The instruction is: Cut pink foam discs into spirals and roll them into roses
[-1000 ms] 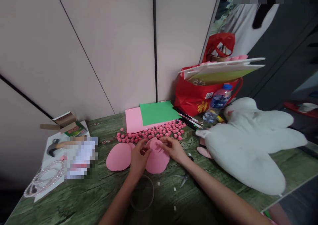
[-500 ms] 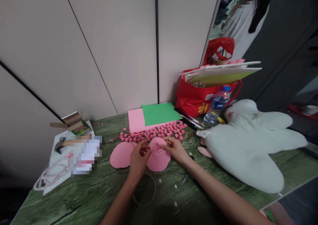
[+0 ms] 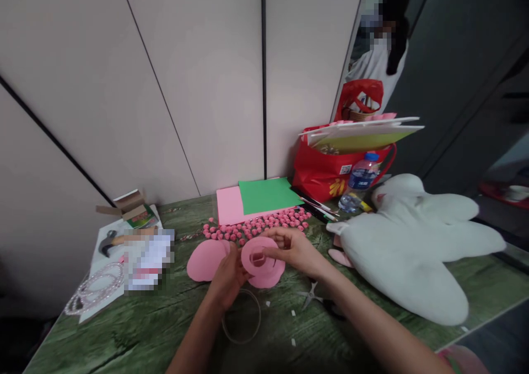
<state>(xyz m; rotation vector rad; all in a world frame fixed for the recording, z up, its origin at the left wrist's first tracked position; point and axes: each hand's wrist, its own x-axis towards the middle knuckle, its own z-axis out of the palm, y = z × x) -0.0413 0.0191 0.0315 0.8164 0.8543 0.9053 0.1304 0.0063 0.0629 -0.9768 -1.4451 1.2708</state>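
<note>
A pink paper disc (image 3: pixel 249 255) with a rolled pink piece at its centre is tilted up between my hands. My left hand (image 3: pixel 229 275) is closed on its left edge, the fingertips partly hidden behind it. My right hand (image 3: pixel 295 250) pinches it from the right, thumb at the centre and fingers behind the far rim. Beneath the disc a wavy-edged pink paper piece (image 3: pixel 266 280) shows. More rounded pink paper shapes (image 3: pixel 204 261) lie left of it. Just beyond my hands are several small pink paper rosebuds (image 3: pixel 248 228).
Scissors (image 3: pixel 311 297) lie by my right forearm, and a clear ring (image 3: pixel 241 341) lies in front. Pink and green sheets (image 3: pixel 268 195) rest at the wall. A hammer (image 3: pixel 124 239) is left; a red bag (image 3: pixel 314 164), water bottle (image 3: pixel 360 184) and white plush toy (image 3: pixel 405 258) stand right.
The disc has tilted up towards me, so its central opening shows. My left hand has moved lower on its edge, and my right thumb has come to its centre. The scissors show more.
</note>
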